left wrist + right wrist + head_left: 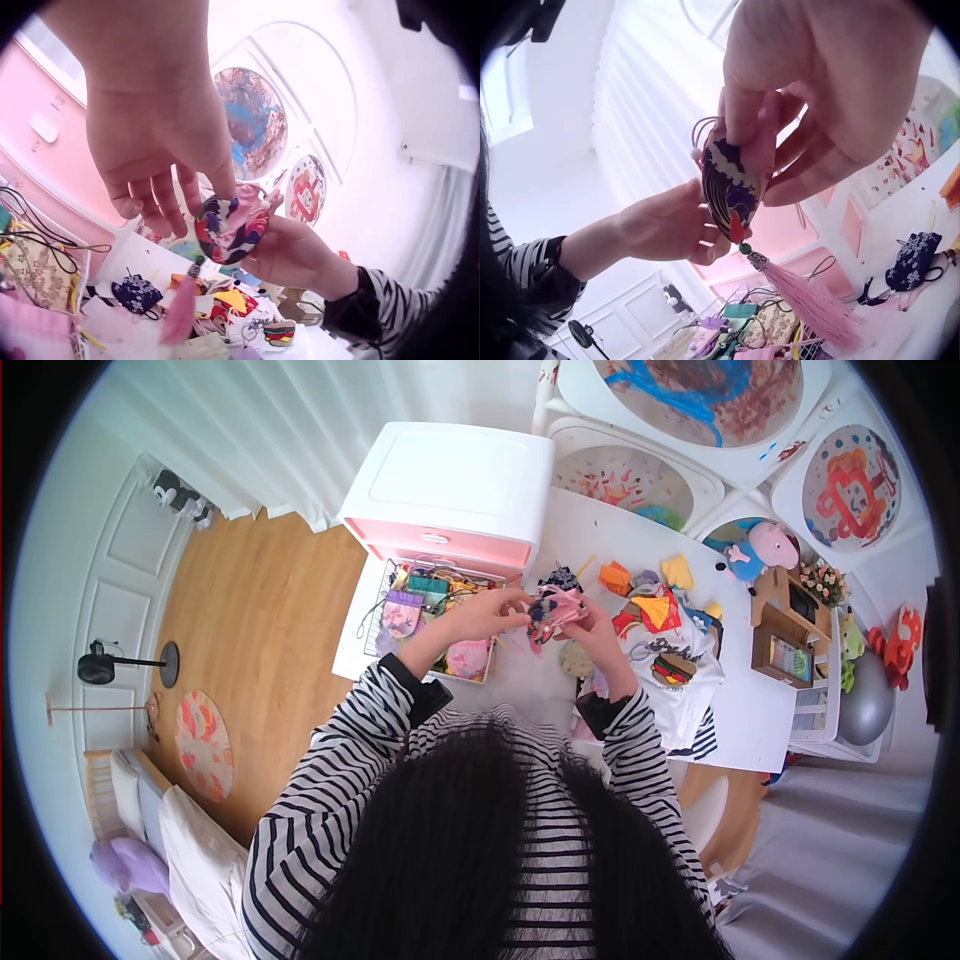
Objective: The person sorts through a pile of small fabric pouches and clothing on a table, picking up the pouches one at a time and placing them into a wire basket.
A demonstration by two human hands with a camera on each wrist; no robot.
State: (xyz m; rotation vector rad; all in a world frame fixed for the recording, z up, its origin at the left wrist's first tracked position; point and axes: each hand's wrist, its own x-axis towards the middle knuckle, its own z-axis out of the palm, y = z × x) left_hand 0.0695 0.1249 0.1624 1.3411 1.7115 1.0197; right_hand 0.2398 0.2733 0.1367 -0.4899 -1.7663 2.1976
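Observation:
A patterned fabric sachet (731, 176) in pink and dark purple, with a pink tassel (810, 300) below a green bead, is up over the table. My right hand (600, 638) pinches it between thumb and fingers by its pink upper part. Next to the sachet is my left hand (485, 615); its fingers are loosely bent, and in the left wrist view its thumb reaches the sachet's top edge. Below the hands, a dark blue flowered pouch (913, 260) lies on the table. Left of it, a wire basket (368, 632) holds several small pouches and cords.
Behind the basket stands a white and pink drawer cabinet (450, 480). A white shirt with a burger patch (672, 670) and small colourful pouches (655, 610) lie on the right. Farther right are a wooden box (785, 650) and a plush toy (762, 550).

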